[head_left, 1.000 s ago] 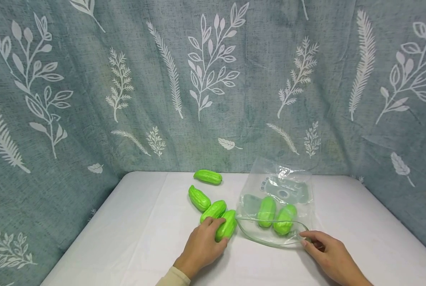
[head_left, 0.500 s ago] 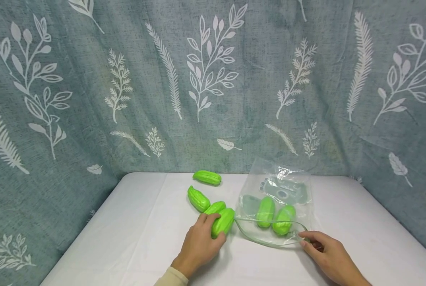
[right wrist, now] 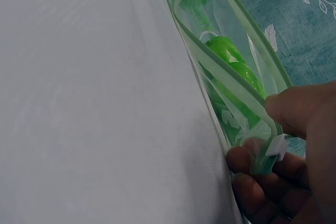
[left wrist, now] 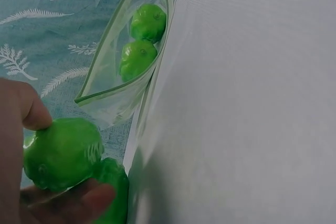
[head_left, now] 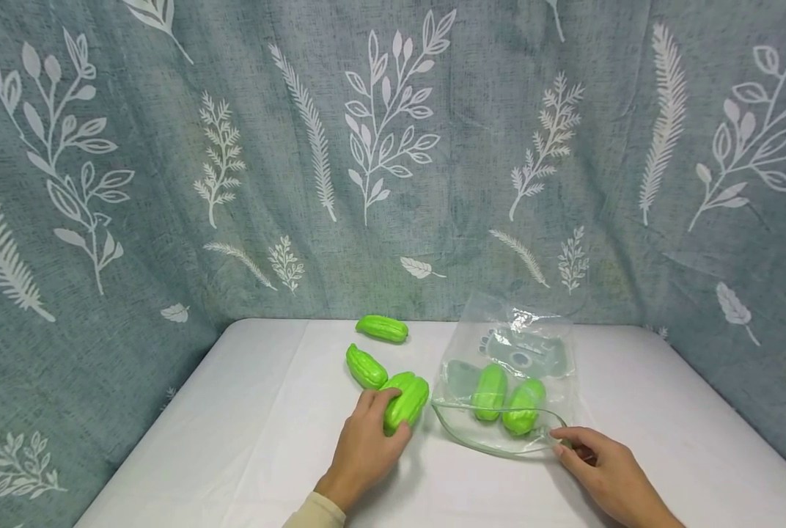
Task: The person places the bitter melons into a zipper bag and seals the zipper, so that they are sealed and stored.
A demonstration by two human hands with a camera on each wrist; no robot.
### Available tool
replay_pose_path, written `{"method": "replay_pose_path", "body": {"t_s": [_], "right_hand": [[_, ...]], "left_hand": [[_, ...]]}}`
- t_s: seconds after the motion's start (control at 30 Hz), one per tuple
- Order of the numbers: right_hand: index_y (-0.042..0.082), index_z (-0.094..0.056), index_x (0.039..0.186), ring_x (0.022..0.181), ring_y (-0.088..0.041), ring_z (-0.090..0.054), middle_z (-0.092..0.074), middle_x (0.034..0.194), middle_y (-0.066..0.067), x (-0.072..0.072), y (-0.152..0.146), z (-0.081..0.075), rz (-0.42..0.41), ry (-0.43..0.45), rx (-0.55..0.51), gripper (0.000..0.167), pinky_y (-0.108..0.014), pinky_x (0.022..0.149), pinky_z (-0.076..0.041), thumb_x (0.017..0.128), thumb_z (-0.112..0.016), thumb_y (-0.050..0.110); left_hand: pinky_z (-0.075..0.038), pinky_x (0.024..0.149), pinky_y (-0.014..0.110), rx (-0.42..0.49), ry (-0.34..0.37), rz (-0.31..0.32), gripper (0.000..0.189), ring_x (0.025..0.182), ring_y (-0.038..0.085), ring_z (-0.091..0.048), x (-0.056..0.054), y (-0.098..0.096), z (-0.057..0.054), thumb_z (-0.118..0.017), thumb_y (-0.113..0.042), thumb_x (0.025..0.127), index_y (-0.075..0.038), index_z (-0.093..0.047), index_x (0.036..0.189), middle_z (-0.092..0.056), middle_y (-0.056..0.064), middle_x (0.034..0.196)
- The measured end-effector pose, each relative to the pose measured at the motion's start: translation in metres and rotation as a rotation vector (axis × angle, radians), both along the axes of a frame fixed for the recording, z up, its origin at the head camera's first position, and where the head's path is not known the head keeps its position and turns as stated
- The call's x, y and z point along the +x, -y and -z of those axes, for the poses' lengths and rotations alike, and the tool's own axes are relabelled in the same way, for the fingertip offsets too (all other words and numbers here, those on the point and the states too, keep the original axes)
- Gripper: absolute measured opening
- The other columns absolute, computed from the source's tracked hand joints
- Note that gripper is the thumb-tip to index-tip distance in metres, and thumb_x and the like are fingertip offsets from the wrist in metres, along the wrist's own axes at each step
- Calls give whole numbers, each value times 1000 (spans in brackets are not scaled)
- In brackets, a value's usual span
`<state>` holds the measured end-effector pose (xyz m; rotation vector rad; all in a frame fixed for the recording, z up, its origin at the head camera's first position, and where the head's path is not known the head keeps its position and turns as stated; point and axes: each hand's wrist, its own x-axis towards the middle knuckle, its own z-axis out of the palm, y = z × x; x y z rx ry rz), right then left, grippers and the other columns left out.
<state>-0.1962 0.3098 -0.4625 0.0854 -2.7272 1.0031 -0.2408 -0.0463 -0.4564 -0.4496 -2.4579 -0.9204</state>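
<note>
My left hand [head_left: 369,447] holds a ridged green gourd [head_left: 408,405] between thumb and fingers. In the left wrist view the thumb lies on top of that gourd [left wrist: 65,153] and fingers reach under it. A second gourd [head_left: 398,379] is partly hidden right behind it. To the right lies a clear zip bag [head_left: 455,352] with a green-edged mouth standing open. Inside it are two more gourds [head_left: 490,392]. My right hand [head_left: 607,466] pinches the mouth's right corner. Near those fingers a white slider [right wrist: 276,148] shows in the right wrist view.
Two loose gourds, a nearer one [head_left: 366,367] and a farther one [head_left: 383,328], lie behind the left hand on the white tabletop [head_left: 234,440]. A blue-green leaf-patterned curtain [head_left: 393,161] rises behind the table and along both sides.
My left hand has drawn the gripped gourd a little left and away from the bag, over the one behind it. My right hand stays on the bag's corner.
</note>
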Motion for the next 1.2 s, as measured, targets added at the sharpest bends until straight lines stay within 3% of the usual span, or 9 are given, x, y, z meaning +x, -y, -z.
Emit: {"method": "replay_pose_path", "body": {"t_s": [0.27, 0.6, 0.9, 1.07, 1.2], "right_hand": [[12, -72, 118, 75, -5, -59, -67, 92, 4, 1, 1, -2, -10, -6, -12, 29, -25, 66, -51, 96, -69, 29], [12, -72, 119, 76, -6, -60, -66, 92, 4, 1, 1, -1, 1, 7, -4, 29, -25, 66, -51, 96, -69, 30], [11, -71, 120, 79, -7, -60, -69, 97, 4, 1, 1, 1, 4, 47, -5, 32, -26, 69, -51, 97, -68, 32], [10, -72, 120, 79, -6, -61, -69, 98, 4, 1, 1, 1, 3, 37, -9, 31, -26, 69, -52, 96, -69, 31], [10, -72, 119, 77, -6, -61, -68, 94, 4, 1, 1, -1, 1, 22, -10, 30, -25, 68, -52, 96, -69, 29]], "left_hand": [[-45, 66, 28, 84, -32, 3, 43, 76, 11, -53, 0, 0, -3, -70, -20, 81, -17, -65, 124, -55, 0, 107], [-47, 68, 27, 120, -78, 12, 45, 81, 11, -55, -1, 1, -3, -71, -18, 81, -15, -66, 125, -56, 0, 110], [-51, 78, 32, 191, -59, 17, 46, 93, 12, -59, -1, 3, -3, -70, -16, 83, -21, -68, 128, -55, -2, 115], [-51, 84, 36, 256, -18, 48, 47, 101, 13, -58, -2, 1, -4, -69, -11, 84, -20, -68, 130, -55, 0, 117], [-48, 86, 34, 355, 97, 87, 49, 102, 14, -55, -3, 1, -8, -67, -10, 85, -20, -65, 133, -55, 0, 120]]}}
